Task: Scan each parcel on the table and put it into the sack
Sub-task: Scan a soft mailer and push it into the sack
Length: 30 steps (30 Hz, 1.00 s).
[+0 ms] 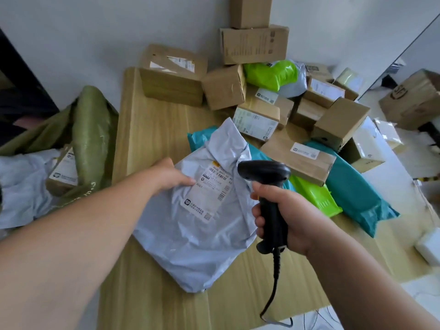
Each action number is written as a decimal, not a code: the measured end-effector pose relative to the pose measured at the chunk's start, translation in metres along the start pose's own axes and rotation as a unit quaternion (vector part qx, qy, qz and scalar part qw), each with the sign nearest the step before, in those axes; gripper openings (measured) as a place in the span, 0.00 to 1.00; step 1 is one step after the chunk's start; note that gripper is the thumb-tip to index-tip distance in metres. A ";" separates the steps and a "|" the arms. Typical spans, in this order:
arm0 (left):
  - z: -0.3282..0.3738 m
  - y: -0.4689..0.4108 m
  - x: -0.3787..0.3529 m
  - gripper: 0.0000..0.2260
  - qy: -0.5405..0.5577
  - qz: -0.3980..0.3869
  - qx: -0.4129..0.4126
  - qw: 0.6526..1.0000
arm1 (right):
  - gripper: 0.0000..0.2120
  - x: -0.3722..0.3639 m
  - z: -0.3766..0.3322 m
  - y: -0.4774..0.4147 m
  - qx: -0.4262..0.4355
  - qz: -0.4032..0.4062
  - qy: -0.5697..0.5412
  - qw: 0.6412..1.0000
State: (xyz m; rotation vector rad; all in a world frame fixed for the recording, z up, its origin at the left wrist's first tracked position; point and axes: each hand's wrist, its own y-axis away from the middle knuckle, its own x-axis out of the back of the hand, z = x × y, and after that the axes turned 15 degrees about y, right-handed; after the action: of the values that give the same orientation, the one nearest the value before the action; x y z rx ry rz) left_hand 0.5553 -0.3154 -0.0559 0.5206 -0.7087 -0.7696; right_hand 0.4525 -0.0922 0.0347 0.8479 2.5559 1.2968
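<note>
A grey mailer, between the hands, is pinched by the left hand; a scanner is gripped in the right hand. The label should be held flat, facing it.

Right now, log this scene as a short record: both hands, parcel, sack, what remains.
left hand: holds the grey plastic mailer bag at its left edge, thumb by the white shipping label
right hand: grips the black handheld barcode scanner, head beside the label
destination: green woven sack, open left of the wooden table, parcels inside
remaining: brown cardboard boxes, teal mailers, lime mailers, far right
</note>
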 end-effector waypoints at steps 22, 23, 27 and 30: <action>-0.006 0.104 0.168 0.05 0.377 0.183 -0.214 0.882 | 0.14 -0.133 -0.123 0.088 0.150 -0.079 0.056 0.984; -0.009 0.106 0.174 0.04 0.376 0.194 -0.216 0.880 | 0.14 -0.139 -0.127 0.092 0.153 -0.082 0.063 0.983; -0.021 0.111 0.192 0.06 0.356 0.238 -0.218 0.877 | 0.14 -0.156 -0.136 0.106 0.159 -0.089 0.091 0.979; -0.030 0.110 0.203 0.08 0.338 0.269 -0.223 0.874 | 0.15 -0.165 -0.141 0.112 0.160 -0.094 0.102 0.977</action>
State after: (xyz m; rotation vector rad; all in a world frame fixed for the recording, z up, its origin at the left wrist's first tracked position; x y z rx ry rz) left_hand 0.7300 -0.3988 0.0734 0.1233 0.0085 -0.1704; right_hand 0.5828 -0.2280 0.1897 0.5228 2.9747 0.9790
